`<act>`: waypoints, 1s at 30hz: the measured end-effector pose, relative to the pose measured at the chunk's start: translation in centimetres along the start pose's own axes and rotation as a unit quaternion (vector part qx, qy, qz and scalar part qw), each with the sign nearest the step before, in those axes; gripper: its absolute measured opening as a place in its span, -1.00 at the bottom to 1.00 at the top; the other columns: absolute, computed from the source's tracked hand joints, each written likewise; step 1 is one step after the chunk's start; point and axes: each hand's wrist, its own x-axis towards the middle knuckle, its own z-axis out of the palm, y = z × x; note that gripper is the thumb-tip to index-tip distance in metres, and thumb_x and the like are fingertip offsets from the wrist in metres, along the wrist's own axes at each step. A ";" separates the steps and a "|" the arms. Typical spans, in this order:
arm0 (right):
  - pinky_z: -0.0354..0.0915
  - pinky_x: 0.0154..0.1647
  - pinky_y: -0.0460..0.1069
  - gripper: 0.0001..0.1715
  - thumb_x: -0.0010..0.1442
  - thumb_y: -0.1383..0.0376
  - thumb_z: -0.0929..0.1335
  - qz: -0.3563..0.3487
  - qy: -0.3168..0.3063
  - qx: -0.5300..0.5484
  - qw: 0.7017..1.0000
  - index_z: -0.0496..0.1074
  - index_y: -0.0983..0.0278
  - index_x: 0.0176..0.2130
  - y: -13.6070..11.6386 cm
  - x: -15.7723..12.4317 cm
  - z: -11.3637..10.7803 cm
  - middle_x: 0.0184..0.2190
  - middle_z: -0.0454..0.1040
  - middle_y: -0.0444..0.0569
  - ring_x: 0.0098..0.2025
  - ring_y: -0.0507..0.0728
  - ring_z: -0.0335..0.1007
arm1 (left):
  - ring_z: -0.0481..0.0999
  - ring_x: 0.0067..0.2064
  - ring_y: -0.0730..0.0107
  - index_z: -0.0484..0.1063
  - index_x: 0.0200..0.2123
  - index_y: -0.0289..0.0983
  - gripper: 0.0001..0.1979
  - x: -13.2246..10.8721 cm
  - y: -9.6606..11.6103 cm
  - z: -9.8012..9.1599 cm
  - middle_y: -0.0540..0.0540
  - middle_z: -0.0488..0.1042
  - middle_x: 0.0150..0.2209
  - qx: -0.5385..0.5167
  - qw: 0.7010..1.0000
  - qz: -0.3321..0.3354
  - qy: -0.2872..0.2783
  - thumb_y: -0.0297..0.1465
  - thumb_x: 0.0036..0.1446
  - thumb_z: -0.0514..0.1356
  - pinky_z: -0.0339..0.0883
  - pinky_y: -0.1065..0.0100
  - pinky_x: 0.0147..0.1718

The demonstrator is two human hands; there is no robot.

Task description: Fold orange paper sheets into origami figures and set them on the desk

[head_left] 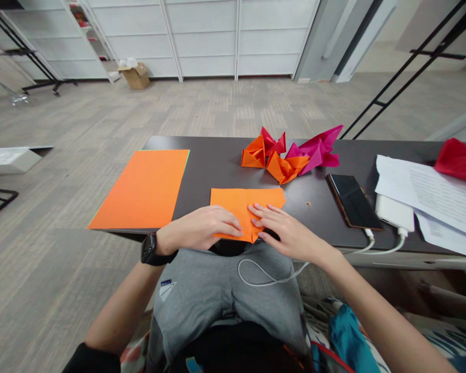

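A partly folded sheet of orange paper (235, 199) lies at the table's near edge, with a crease down its middle and a slanted right corner. My left hand (202, 227), wearing a black watch, has its fingers curled onto the lower left part of the paper; the thumb is hidden. Spread flat across the right half is my right hand (285, 230), fingertips near the middle crease. The paper's lower edge comes to a small point between the hands, just over the table edge.
Flat orange sheets (143, 189) lie at the left. Folded orange shapes (287, 166), a red one (274, 142) and a magenta one (318, 150) stand behind. Rightward are a phone (353, 201), a white power bank (394, 211) with cables, and printed papers (435, 194).
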 end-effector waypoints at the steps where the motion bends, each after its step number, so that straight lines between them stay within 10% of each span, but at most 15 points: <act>1: 0.12 0.36 0.30 -0.70 0.37 0.30 0.28 -0.001 -0.002 -0.004 1.000 0.44 0.24 0.06 0.0 0.0 0.0 0.31 0.27 0.14 0.38 0.24 0.10 | 0.52 0.08 0.30 0.52 -0.01 -0.20 -0.58 0.4 0.1 0.1 -0.12 0.57 0.03 0.000 1.000 0.020 -0.018 -0.65 0.12 0.12 0.32 0.23 0.14; 8: 0.13 0.36 0.29 -0.72 0.36 0.30 0.28 -0.002 0.001 0.000 1.000 0.45 0.26 0.03 -0.1 0.0 -0.1 0.31 0.28 0.16 0.37 0.24 0.12 | 0.57 0.00 0.30 0.55 -0.06 -0.23 -0.64 2.6 0.4 -0.6 -0.12 0.60 -0.05 -0.032 0.997 0.020 -0.064 -0.64 0.16 0.12 0.39 0.32 0.04; 13: 0.13 0.36 0.32 -0.70 0.36 0.30 0.28 -0.002 0.002 0.000 1.000 0.45 0.24 0.05 -0.1 0.0 -0.1 0.30 0.30 0.15 0.37 0.26 0.14 | 0.61 -0.14 0.35 0.49 -0.07 -0.28 -0.80 4.3 0.0 -1.3 -0.08 0.62 -0.18 -0.091 0.992 -0.085 0.018 -0.48 0.23 0.21 0.39 0.38 -0.11; 20: 0.10 0.37 0.32 -0.73 0.33 0.32 0.31 0.000 0.007 0.018 1.000 0.47 0.22 0.00 0.1 -0.1 0.0 0.29 0.31 0.10 0.37 0.25 0.14 | 0.60 -0.04 0.23 0.38 0.05 -0.26 -0.53 5.7 -1.3 0.6 -0.10 0.60 -0.07 -0.082 0.973 -0.196 0.093 -0.29 0.10 0.36 0.37 0.24 0.01; 24: 0.12 0.36 0.33 -0.71 0.34 0.31 0.31 -0.002 0.011 0.009 1.000 0.46 0.23 0.03 0.1 -0.1 0.1 0.28 0.33 0.13 0.36 0.26 0.16 | 0.52 0.09 0.15 0.36 0.10 -0.27 -0.51 5.6 -1.5 0.5 -0.18 0.51 0.09 -0.046 0.981 -0.161 0.101 -0.29 0.12 0.35 0.34 0.18 0.07; 30: 0.14 0.35 0.30 -0.68 0.34 0.31 0.30 -0.003 0.007 0.008 1.000 0.44 0.23 0.07 0.0 -0.1 -0.1 0.31 0.27 0.13 0.37 0.24 0.12 | 0.56 -0.25 0.41 0.51 -0.29 -0.25 -0.94 2.7 -0.3 -2.1 -0.01 0.60 -0.32 -0.071 0.996 -0.007 -0.052 -0.51 0.18 0.25 0.35 0.37 -0.09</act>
